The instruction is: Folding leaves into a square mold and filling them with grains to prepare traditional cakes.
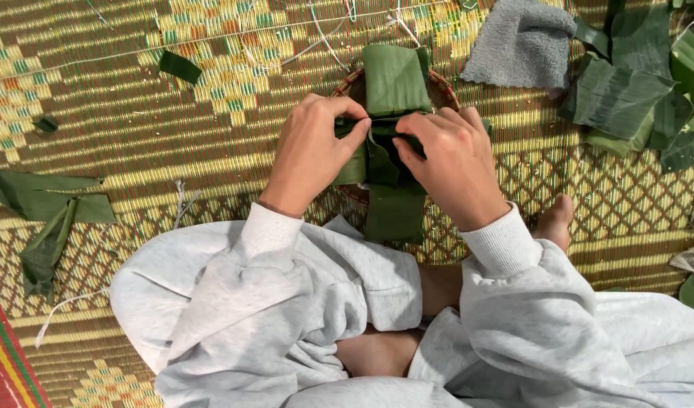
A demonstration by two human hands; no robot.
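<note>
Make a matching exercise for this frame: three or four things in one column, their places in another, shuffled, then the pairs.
Things:
1. grey cloth
2. pile of leaves
3. folded leaf parcel
4. loose leaf scraps

Places:
A. on the mat at the left edge
B. between the left hand and right hand, over a round basket
C. top of frame, right of the basket
D. upper right corner

Pairs: 1-C, 2-D, 3-B, 4-A

A woven straw floor mat (135,128) in yellow, green and red diamond patterns fills the ground, lit by bright sunlight. A grey cloth (517,45) and loose leaf scraps (634,91) lie scattered on it.
</note>
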